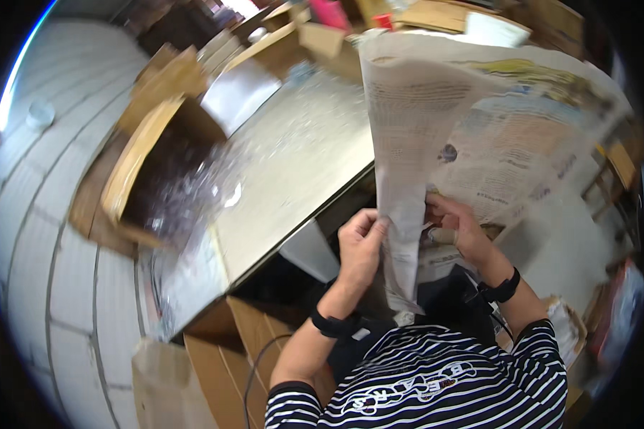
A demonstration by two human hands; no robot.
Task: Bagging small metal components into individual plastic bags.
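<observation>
A large sheet of newspaper (408,136) stands up in front of me, its left part folded over in a long strip. My left hand (363,239) pinches the strip's left edge between thumb and fingers. On the other side of the strip, my right hand (459,223) has its fingers closed on the paper, with the fingertips partly hidden. The sheet's wide printed part spreads out to the right and looks blurred. Its lower end hangs down near my lap.
Left of me is a table (293,164) scattered with clear plastic bits. An open cardboard box (147,161) at its far left side holds more clear plastic. Cardboard sheets (243,350) lean below the table edge. A small bucket (41,114) sits on the tiled floor.
</observation>
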